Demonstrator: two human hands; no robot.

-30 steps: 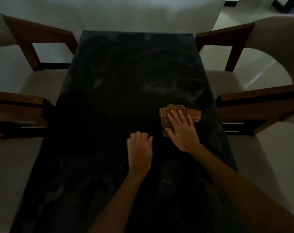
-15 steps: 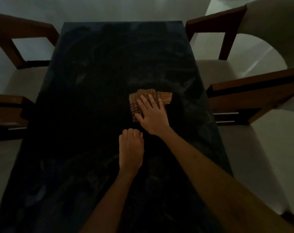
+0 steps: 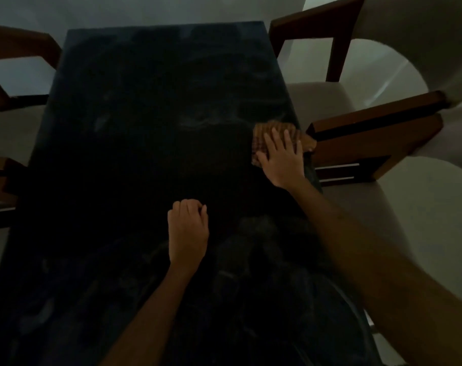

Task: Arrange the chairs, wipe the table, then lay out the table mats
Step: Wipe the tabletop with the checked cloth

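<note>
Dim room: right hand (image 3: 282,159) flat, pressing brown checked cloth (image 3: 272,136) at dark smeared counter's (image 3: 150,128) right edge; left hand (image 3: 187,228) curled, empty, mid-counter

the cloth (image 3: 267,138) lies on the surface (image 3: 150,128) at its 3 o'clock edge, under the right hand (image 3: 282,157). the left hand (image 3: 187,228) rests on the surface toward 6 o'clock — well apart from the cloth. chairs flank both sides — two at 3 o'clock (image 3: 377,133), two at 9 o'clock (image 3: 10,75).

Right hand (image 3: 282,159) flat, fingers spread, arm extended forward-right. Left hand (image 3: 188,231) knuckles down, fingers curled under.
</note>
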